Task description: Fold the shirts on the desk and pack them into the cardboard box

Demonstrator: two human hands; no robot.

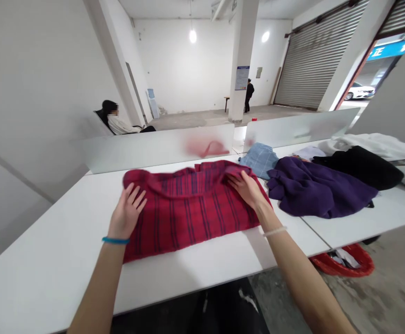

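A red plaid shirt point(195, 213) with dark stripes lies folded into a wide bundle on the white table point(45, 241). Its upper edge is loose and curved, showing the inner side of the cloth. My left hand point(127, 206), with a blue band at the wrist, rests on the shirt's left edge, fingers spread over the fabric. At the upper right, my right hand point(247, 188), with a pale band at the wrist, grips a fold of the shirt; cloth partly covers its fingertips.
To the right lie a light blue checked cloth point(259, 159), a purple garment point(321, 188), a black garment point(359, 168) and white clothes point(387, 144). Frosted dividers point(160, 148) line the back. Below the table stands a red-lined bin point(366, 266). Two people are farther off.
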